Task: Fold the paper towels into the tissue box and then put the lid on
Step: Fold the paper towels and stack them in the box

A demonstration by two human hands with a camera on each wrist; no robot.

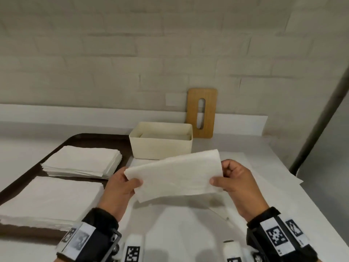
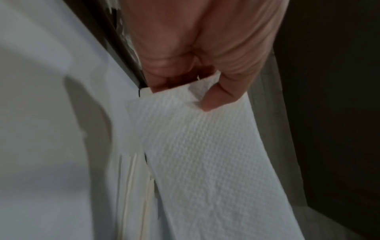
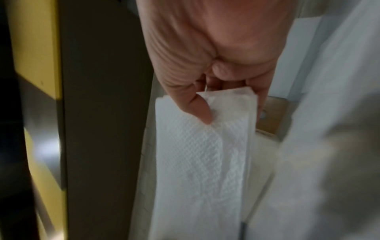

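Dark brown tray point(image 1: 105, 138) carried two white paper-towel stacks point(image 1: 83, 160); beside it sat the cream open tissue box point(image 1: 161, 148), slotted wooden lid point(image 1: 202, 112) leaning on the wall. Left hand point(image 1: 120, 188) and right hand point(image 1: 238, 183) pinched a folded white paper towel point(image 1: 175, 175) by its ends above the table; wristband markers carried no readable text.

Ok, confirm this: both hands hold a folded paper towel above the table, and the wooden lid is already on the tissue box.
Wrong on the lid. The head view shows the wooden lid leaning against the wall behind the open tissue box. Left hand and right hand do hold the folded paper towel.
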